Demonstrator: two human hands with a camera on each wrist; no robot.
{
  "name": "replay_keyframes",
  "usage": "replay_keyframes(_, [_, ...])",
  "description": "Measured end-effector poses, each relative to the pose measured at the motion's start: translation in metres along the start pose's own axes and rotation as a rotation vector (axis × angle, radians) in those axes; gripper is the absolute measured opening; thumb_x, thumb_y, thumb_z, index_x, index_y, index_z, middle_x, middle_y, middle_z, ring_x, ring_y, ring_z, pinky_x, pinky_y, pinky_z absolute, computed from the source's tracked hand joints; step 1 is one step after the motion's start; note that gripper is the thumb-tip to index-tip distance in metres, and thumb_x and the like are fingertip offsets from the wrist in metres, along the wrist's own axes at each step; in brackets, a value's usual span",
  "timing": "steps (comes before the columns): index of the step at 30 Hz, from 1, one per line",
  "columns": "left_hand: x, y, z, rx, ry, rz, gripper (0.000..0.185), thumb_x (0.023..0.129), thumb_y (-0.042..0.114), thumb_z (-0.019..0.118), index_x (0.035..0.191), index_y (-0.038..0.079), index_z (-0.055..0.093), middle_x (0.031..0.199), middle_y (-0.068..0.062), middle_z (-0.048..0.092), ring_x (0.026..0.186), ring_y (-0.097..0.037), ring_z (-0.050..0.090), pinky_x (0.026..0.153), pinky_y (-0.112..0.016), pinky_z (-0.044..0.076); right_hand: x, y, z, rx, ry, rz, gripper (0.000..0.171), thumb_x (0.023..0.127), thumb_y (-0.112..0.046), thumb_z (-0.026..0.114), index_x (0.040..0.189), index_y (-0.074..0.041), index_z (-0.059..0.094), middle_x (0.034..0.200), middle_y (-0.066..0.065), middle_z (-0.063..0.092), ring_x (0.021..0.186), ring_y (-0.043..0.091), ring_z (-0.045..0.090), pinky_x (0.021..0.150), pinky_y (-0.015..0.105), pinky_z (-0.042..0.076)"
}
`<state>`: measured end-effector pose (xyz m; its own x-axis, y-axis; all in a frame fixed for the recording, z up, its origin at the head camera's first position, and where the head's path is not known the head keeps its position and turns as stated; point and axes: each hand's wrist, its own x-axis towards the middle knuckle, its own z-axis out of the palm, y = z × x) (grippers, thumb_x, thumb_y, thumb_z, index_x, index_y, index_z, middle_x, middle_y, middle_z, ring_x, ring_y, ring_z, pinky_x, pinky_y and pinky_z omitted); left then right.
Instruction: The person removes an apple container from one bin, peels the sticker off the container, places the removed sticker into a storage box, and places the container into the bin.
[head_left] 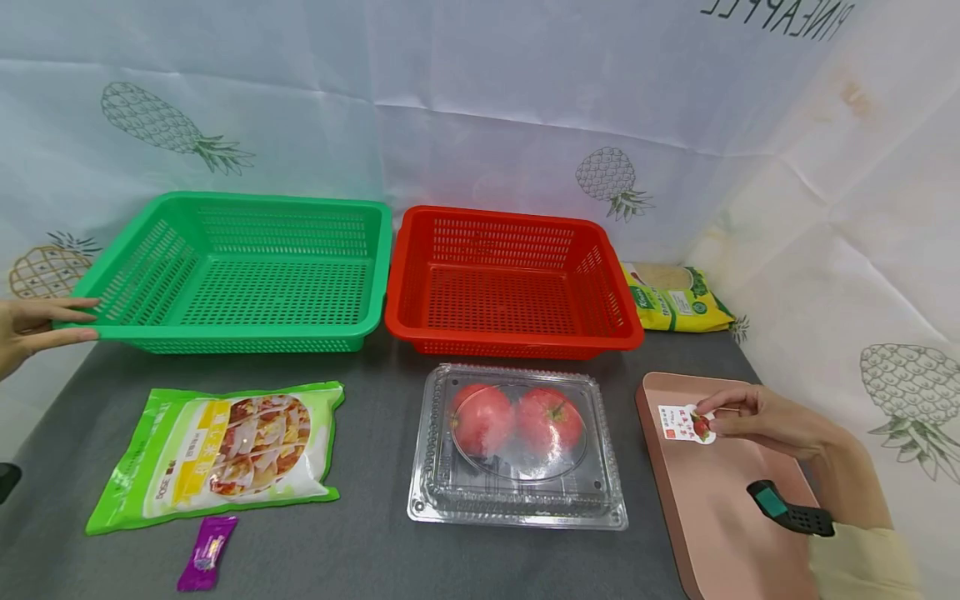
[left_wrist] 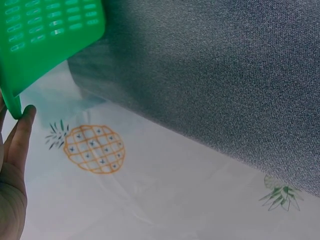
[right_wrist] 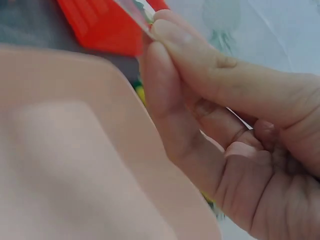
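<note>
My left hand [head_left: 33,329] rests at the near left corner of the green basket [head_left: 247,343], its fingers extended and touching the rim. In the left wrist view, fingertips meet the edge of that rim. On the right, my right hand [head_left: 780,423] pinches a small white card with a strawberry picture [head_left: 678,423] between thumb and fingertips, above a pink tray [head_left: 731,517]. The right wrist view shows the card's edge pinched and the tray's rounded corner beside the fingers.
A red basket [head_left: 517,340] stands beside the green one, with a yellow packet [head_left: 682,308] to its right. In front lie a clear lidded box [head_left: 517,500] holding two tomatoes, a green-and-white food bag [head_left: 225,450] and a purple wrapped snack [head_left: 207,553]. Cloth walls enclose the back and sides.
</note>
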<state>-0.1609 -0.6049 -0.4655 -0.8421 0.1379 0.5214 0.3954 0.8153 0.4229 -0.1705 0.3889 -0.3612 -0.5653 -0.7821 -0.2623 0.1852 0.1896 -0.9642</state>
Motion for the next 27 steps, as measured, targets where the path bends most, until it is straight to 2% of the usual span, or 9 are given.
replay_keyframes(3, [0.002,0.0,0.0,0.015,0.008,0.001,0.028,0.072,-0.018,0.073,0.099,-0.016,0.067,0.124,0.034,0.046,0.052,0.012,0.04,0.04,-0.023,0.022,-0.01,0.008,-0.01,0.031,0.011,0.03,0.042,0.097,0.011,0.039,0.122,-0.011,0.066,0.114,-0.002,0.067,0.102,0.009,0.063,0.088,0.028,0.051])
replay_keyframes(7, [0.001,-0.001,-0.001,0.017,0.001,-0.01,0.03,0.073,-0.017,0.073,0.102,-0.015,0.067,0.124,0.033,0.046,0.09,0.019,0.049,0.044,-0.021,0.025,-0.021,0.018,-0.018,0.016,0.063,0.078,0.041,0.098,0.009,0.041,0.12,-0.013,0.068,0.113,-0.001,0.068,0.102,0.009,0.064,0.086,0.028,0.052])
replay_keyframes(11, [0.001,0.0,-0.001,0.038,-0.006,-0.003,0.032,0.073,-0.015,0.074,0.103,-0.011,0.068,0.125,0.03,0.046,0.093,0.02,0.046,0.045,-0.016,0.028,-0.026,0.027,-0.022,0.004,0.073,0.079,0.039,0.098,0.009,0.041,0.12,-0.011,0.067,0.113,0.001,0.068,0.103,0.011,0.064,0.086,0.028,0.052])
replay_keyframes(15, [0.001,0.01,-0.003,0.095,-0.015,0.001,0.05,0.073,-0.012,0.076,0.111,0.02,0.07,0.132,0.024,0.047,0.082,0.015,0.051,0.042,-0.022,0.024,-0.026,0.034,-0.024,-0.057,0.092,0.071,0.038,0.098,0.009,0.042,0.121,-0.009,0.066,0.114,-0.001,0.068,0.102,0.01,0.063,0.085,0.027,0.052])
replay_keyframes(18, [-0.001,0.015,-0.003,0.129,-0.017,0.002,0.069,0.075,-0.009,0.076,0.112,0.046,0.056,0.132,0.028,0.044,0.084,0.016,0.05,0.04,-0.024,0.023,-0.025,0.037,-0.026,-0.144,0.143,0.105,0.035,0.099,0.006,0.044,0.121,-0.01,0.066,0.112,-0.005,0.067,0.1,0.007,0.063,0.083,0.025,0.052])
replay_keyframes(20, [-0.001,0.022,-0.005,0.108,-0.03,-0.002,0.064,0.076,-0.009,0.075,0.116,0.038,0.061,0.137,0.017,0.047,0.079,0.002,0.058,0.041,-0.025,0.022,-0.024,0.038,-0.027,-0.192,0.178,0.125,0.034,0.099,0.003,0.044,0.121,-0.012,0.066,0.11,-0.007,0.067,0.097,0.005,0.062,0.081,0.024,0.052])
replay_keyframes(22, [-0.003,0.017,-0.004,0.123,-0.022,0.01,0.056,0.076,-0.009,0.075,0.113,0.031,0.065,0.134,0.024,0.044,0.072,0.006,0.055,0.041,-0.023,0.022,-0.023,0.037,-0.028,-0.221,0.208,0.146,0.033,0.1,0.001,0.045,0.121,-0.014,0.066,0.108,-0.008,0.067,0.094,0.004,0.061,0.079,0.023,0.051])
replay_keyframes(25, [-0.004,0.011,-0.005,0.118,-0.032,0.007,0.038,0.074,-0.011,0.075,0.11,0.0,0.07,0.139,0.009,0.048,0.065,0.002,0.054,0.043,-0.023,0.019,-0.021,0.037,-0.029,-0.246,0.231,0.14,0.032,0.1,-0.001,0.046,0.12,-0.016,0.067,0.106,-0.009,0.068,0.091,0.003,0.061,0.076,0.022,0.051])
replay_keyframes(27, [-0.006,0.001,-0.004,0.149,-0.034,0.011,0.035,0.074,-0.012,0.075,0.108,-0.007,0.068,0.138,0.006,0.049,0.055,0.007,0.046,0.042,-0.023,0.018,-0.019,0.037,-0.029,-0.255,0.258,0.143,0.031,0.099,-0.001,0.048,0.118,-0.016,0.068,0.105,-0.009,0.069,0.091,0.002,0.062,0.076,0.021,0.052])
